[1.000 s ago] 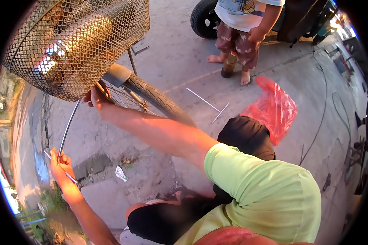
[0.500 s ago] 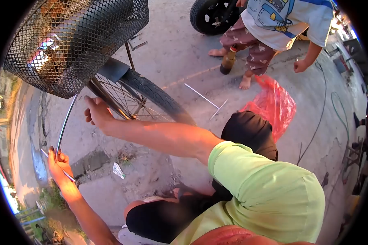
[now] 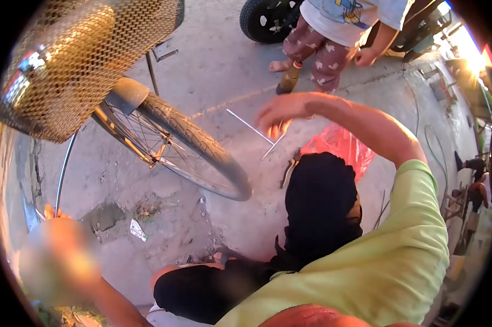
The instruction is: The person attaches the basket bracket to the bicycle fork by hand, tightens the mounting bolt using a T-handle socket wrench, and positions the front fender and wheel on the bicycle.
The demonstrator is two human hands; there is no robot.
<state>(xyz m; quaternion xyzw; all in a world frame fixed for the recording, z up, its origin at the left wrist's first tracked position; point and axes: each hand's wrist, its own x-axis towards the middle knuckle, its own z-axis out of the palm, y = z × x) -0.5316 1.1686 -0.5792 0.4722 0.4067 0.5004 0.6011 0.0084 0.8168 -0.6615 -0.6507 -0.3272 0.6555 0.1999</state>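
My left hand (image 3: 55, 211), largely blurred at the lower left, has its fingers closed round a thin curved cable (image 3: 65, 169) that comes down from under the wire basket (image 3: 101, 60). A slim metal rod (image 3: 40, 215) sticks out beside those fingers. Over the concrete, my right hand (image 3: 279, 115) hangs with loosely bent fingers and nothing seen in them. Just below it lies a T-shaped metal wrench (image 3: 250, 128); I cannot tell whether the fingers touch it. The bicycle's front wheel (image 3: 197, 133) stands between my two hands.
A person in patterned trousers (image 3: 328, 57) stands barefoot ahead, beside a brown bottle (image 3: 288, 79). Another vehicle's wheel (image 3: 268, 22) is behind. A red plastic bag (image 3: 344, 144) and a small dark tool (image 3: 289, 169) lie by my knee. A white wrapper (image 3: 138, 230) is on the ground.
My right hand has swung away from beside the bicycle wheel, over to the right above the T-shaped wrench. My left hand stays on the cable. The view has shifted.
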